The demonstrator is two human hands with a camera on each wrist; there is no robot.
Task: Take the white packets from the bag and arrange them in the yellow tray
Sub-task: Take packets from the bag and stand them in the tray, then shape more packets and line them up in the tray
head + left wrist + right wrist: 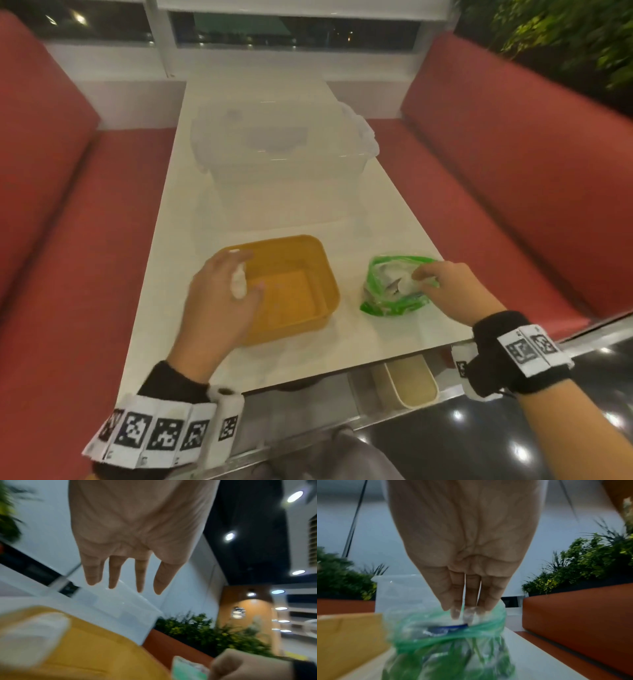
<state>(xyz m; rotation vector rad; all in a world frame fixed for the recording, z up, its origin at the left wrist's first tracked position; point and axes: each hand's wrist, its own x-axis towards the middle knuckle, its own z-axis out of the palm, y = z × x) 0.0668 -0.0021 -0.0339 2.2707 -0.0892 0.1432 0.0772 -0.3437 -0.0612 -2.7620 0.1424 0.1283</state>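
Observation:
The yellow tray [308,244] stands on the white table near its front edge. My left hand [222,291] hovers palm down over the tray's left side. In the left wrist view its fingers [116,573] are straight and spread. A white packet [238,281] lies just under that hand, blurred and apart from the fingers [32,635]. To the right of the tray sits the green plastic bag [394,303] with its mouth open. My right hand [442,287] reaches into the mouth, and its fingertips pinch a white packet [406,284]. The bag [445,649] looks blurred in the right wrist view.
A large clear plastic box with a lid [277,150] fills the far middle of the table [394,342]. Red booth seats [51,240] run along both sides. A small beige bin [407,380] sits below the table's front edge. Green plants [565,41] stand behind the right seat.

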